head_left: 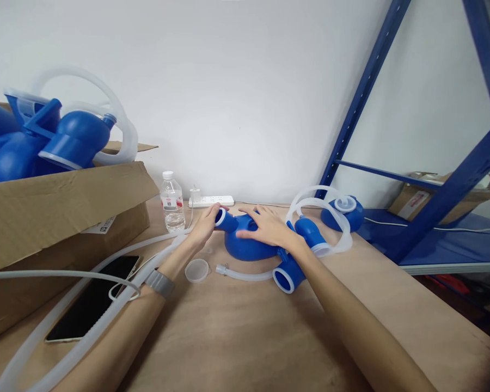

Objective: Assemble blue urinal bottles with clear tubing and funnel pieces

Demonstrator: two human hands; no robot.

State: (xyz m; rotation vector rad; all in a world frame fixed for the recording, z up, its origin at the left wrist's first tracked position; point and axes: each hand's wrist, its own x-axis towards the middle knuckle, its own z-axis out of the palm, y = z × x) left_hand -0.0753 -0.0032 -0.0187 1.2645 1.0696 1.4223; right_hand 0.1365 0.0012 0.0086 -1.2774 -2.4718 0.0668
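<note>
A blue plastic urinal bottle [245, 247] lies on the table in front of me, its short wide neck pointing left. My left hand [207, 222] is closed at the neck, beside the white-rimmed mouth, with some fingers hidden behind it. Over the top of the body, my right hand [267, 226] grips it with thumb and fingers apart. A round translucent cap [196, 270] lies on the table near my left wrist. Under my right forearm is a blue funnel-shaped piece with a white rim [285, 279]. A clear tube with a clipped end [245, 275] runs toward it.
An open cardboard box [65, 212] full of blue bottles and tubes stands at left. A phone [93, 296] lies under looped white tubing. A water bottle [172, 204] and power strip [212, 201] are by the wall. More blue bottles [310, 233] with tubing sit right, beside a blue shelf [441, 237].
</note>
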